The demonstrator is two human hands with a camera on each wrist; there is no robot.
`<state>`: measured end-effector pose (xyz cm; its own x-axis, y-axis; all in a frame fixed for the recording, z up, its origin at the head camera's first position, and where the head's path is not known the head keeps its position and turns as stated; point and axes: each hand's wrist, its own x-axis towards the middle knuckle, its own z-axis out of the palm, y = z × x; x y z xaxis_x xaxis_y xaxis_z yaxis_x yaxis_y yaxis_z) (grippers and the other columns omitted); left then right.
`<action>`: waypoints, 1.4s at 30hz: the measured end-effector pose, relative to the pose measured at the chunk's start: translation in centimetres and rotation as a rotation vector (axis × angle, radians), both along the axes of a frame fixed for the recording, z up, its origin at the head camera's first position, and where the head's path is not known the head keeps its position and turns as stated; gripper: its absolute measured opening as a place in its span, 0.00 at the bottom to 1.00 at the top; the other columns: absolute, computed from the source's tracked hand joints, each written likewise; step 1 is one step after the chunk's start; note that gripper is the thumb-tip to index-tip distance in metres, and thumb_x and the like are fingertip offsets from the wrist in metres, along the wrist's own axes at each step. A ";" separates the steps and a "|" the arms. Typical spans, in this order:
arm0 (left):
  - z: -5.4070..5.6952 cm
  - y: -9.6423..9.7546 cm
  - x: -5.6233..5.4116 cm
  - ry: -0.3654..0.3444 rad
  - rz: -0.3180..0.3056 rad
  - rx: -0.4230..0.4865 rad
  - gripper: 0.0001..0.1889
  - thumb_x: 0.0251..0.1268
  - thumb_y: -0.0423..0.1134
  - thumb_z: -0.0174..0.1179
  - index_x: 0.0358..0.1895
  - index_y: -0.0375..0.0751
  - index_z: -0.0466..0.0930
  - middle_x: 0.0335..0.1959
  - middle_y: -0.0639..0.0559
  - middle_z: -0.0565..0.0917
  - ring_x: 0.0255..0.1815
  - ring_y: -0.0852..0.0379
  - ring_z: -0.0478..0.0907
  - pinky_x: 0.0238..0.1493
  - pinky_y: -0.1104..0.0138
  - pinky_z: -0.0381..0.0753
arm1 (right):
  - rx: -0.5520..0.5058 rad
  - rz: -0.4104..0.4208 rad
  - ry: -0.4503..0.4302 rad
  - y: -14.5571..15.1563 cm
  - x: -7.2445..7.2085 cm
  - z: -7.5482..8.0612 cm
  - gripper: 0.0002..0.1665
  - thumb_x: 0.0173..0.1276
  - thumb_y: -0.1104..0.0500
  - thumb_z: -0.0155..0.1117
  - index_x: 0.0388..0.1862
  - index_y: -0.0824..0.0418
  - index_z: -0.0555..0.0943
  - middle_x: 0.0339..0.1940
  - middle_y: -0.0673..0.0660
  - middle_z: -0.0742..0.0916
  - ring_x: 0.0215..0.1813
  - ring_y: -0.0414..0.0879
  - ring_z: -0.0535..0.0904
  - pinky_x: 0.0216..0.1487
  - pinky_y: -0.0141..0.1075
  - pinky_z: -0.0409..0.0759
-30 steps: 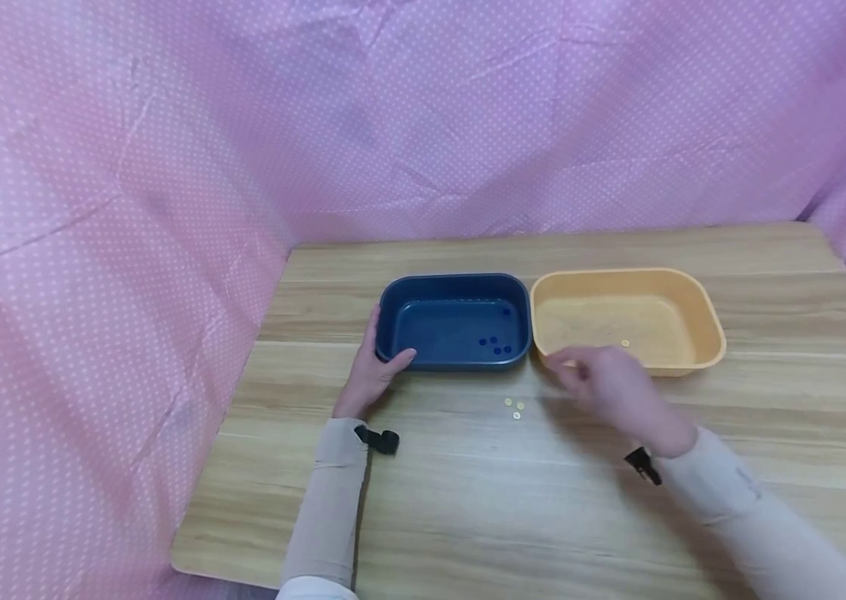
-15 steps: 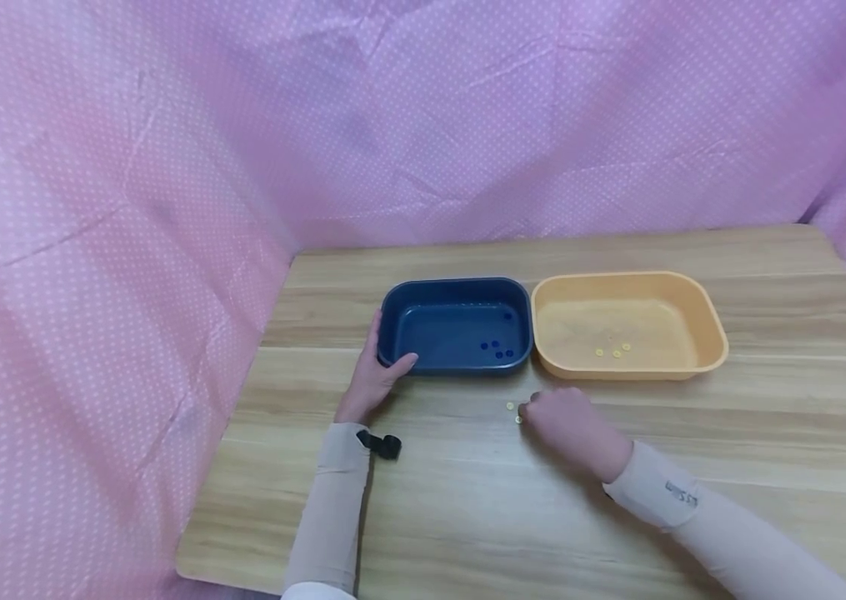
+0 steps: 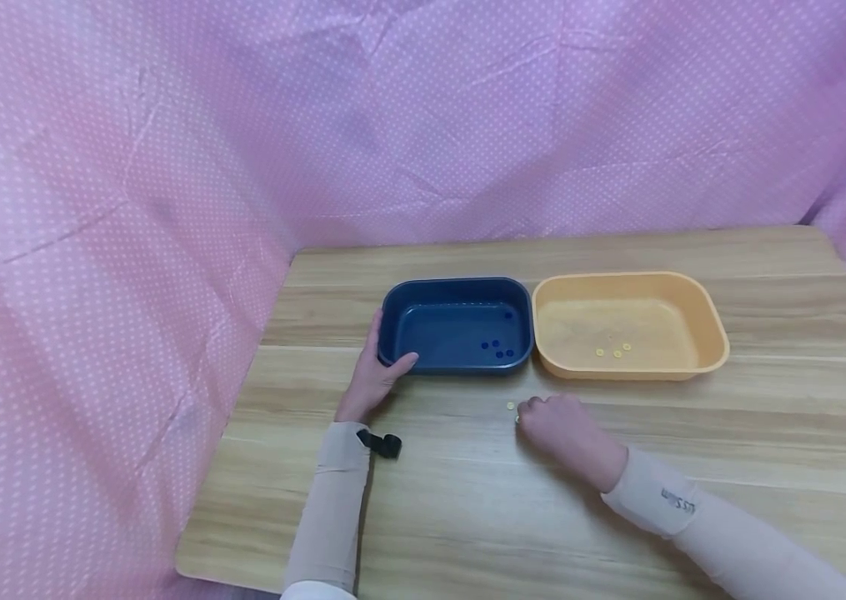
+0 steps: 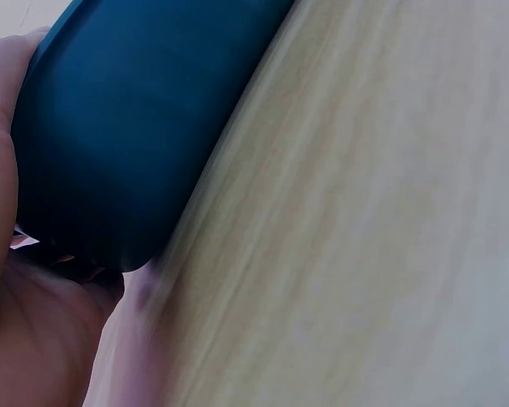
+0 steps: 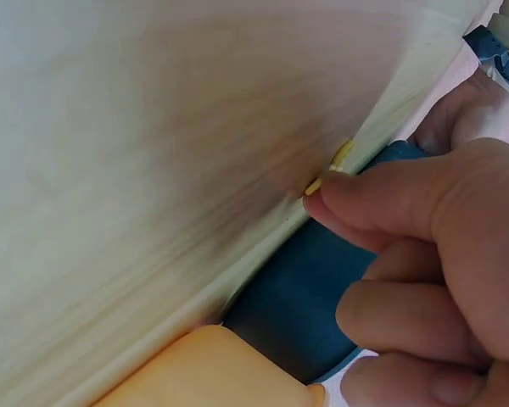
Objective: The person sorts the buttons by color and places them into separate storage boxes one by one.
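Observation:
My left hand [image 3: 372, 379] holds the left end of a dark blue bin [image 3: 460, 367], its thumb at the front rim and fingers along the side. In the left wrist view the same bin [image 4: 144, 127] fills the palm side. Over the table in front of the bins, my right hand [image 3: 568, 433] pinches a small yellow button [image 5: 313, 186] between thumb and index fingertip, close to the wood. Another yellow button [image 5: 343, 153] lies just beyond those fingertips. The head view shows a loose yellow button [image 3: 510, 406] left of the hand.
A yellow bin [image 3: 640, 375] stands against the blue bin's right side, with several yellow buttons [image 3: 618, 354] inside. Several dark blue buttons [image 3: 499, 354] lie at the right of the blue bin. The wooden table [image 3: 468, 517] backs onto a pink dotted curtain [image 3: 468, 125].
My right hand has come from the yellow bin's front rim down to the yellow buttons on the table and now pinches one. My left hand stays at the blue bin.

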<state>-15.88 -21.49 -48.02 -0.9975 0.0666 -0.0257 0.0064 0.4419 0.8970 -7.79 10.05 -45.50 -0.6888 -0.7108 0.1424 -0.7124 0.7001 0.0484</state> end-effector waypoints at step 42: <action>0.2 0.0 0.1 -0.024 0.004 0.002 0.51 0.61 0.51 0.67 0.79 0.62 0.38 0.79 0.59 0.47 0.77 0.53 0.45 0.74 0.51 0.46 | -1.554 -0.611 -1.240 10.8 -4.2 6.6 0.08 0.71 0.54 0.62 0.36 0.57 0.82 0.15 0.44 0.67 0.18 0.39 0.57 0.23 0.36 0.45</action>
<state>-15.77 -21.47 -47.86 -0.9968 0.0623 -0.0499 -0.0175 0.4401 0.8978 -11.96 20.82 -38.92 -0.9174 -0.1789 -0.3556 0.3892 -0.2160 -0.8954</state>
